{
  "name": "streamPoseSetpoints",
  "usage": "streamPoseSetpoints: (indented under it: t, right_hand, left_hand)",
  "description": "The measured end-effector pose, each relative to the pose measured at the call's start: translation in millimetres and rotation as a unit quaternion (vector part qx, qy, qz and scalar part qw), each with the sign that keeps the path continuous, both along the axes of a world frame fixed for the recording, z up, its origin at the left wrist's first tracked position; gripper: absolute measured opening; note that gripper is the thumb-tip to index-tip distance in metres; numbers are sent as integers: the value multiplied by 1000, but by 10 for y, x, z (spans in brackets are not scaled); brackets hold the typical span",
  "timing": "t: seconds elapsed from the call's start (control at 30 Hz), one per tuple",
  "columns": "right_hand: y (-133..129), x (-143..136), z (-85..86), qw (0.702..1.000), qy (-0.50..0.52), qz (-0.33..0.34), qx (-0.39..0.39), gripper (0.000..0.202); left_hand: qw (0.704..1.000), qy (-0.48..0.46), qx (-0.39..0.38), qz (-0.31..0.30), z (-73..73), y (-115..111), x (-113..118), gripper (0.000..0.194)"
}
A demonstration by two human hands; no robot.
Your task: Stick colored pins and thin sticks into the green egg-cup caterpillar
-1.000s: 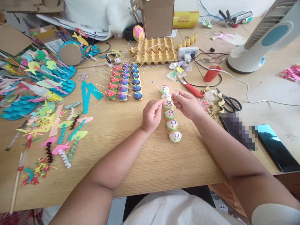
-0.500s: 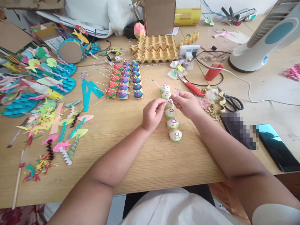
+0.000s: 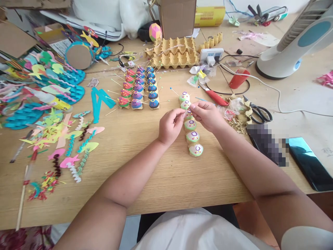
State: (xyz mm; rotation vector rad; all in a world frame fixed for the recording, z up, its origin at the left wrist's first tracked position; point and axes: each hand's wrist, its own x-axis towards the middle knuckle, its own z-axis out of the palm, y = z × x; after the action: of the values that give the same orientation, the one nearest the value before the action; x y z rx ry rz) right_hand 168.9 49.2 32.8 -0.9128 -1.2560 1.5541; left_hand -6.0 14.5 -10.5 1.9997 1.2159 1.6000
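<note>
Above a row of white egg-carton cups (image 3: 193, 136), each trimmed in green with a purple ring and small coloured dots, my two hands meet at the fingertips. My left hand (image 3: 169, 126) is closed in a pinch. Opposite it, my right hand (image 3: 207, 116) pinches with thumb and forefinger. Something tiny and thin seems to sit between the fingertips, too small to name. The fingers partly cover one cup in the middle of the row. A thin stick with a blue tip (image 3: 174, 91) sticks out from the farthest cup.
Left of my hands stand finished-looking red, purple and blue cups (image 3: 136, 103) with thin sticks. Paper fish (image 3: 69, 161) and scraps lie at far left. On the right are scissors (image 3: 261, 113), a red-handled tool (image 3: 217, 98), phones (image 3: 309, 163) and a fan (image 3: 291, 52). Egg trays (image 3: 177, 55) lie behind.
My fingertips have come closer together and now meet. The whole view has shifted slightly; the row of cups stays in place on the table.
</note>
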Motion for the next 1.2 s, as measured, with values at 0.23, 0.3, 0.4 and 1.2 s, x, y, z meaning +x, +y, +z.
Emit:
streamPoseSetpoints:
  t: [0.23, 0.3, 0.4, 1.2]
  right_hand:
    - [-3, -7, 5, 1000, 8, 1, 1, 56]
    - [-5, -7, 9, 1000, 5, 1, 1, 57]
    - [-4, -2, 11, 1000, 1, 1, 3, 57]
    - [18, 83, 19, 999, -16, 35, 19, 54]
  left_hand:
    - [1000, -9, 5, -10, -9, 9, 5, 22]
    - [1000, -11, 0, -12, -11, 10, 6, 21]
    - [1000, -10, -9, -11, -8, 8, 7, 21]
    - [994, -90, -52, -42, 34, -8, 26, 24]
